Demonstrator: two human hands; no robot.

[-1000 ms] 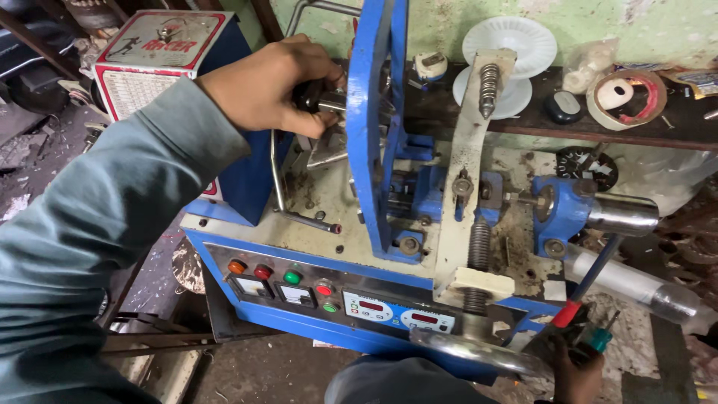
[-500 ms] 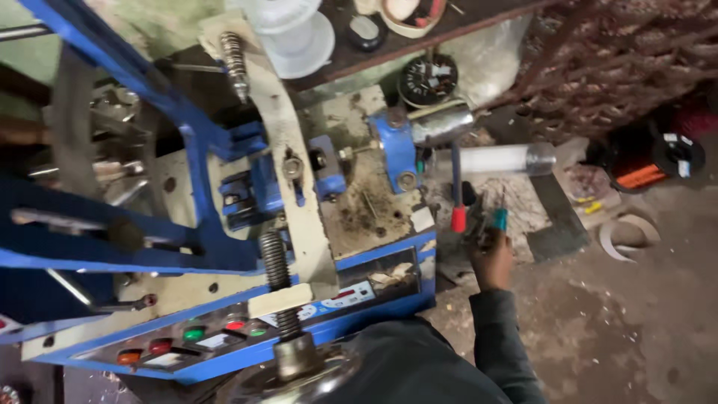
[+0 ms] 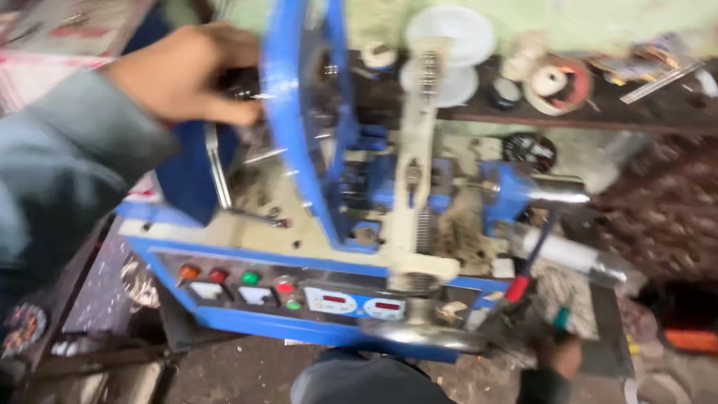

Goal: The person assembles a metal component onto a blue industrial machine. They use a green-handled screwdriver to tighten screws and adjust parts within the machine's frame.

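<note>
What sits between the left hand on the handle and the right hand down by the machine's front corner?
In the head view, the blue machine fills the stretch between the left hand and right hand: its upright blue wheel and button panel.

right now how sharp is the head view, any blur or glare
Head view: motion blur smears the whole frame; the left hand on the blue machine is soft-edged, the right hand with the red-handled tool barely resolves; light is flat and dim, mild sheen on the metal cylinder.

The blue metal winding machine (image 3: 314,224) stands mid-scene. The left hand (image 3: 187,75) rests far left on its black crank handle (image 3: 235,82); the right hand (image 3: 557,352) sits near right, holding red-and-green-handled pliers (image 3: 523,288). The dark wooden shelf (image 3: 598,112) lies behind.
</note>
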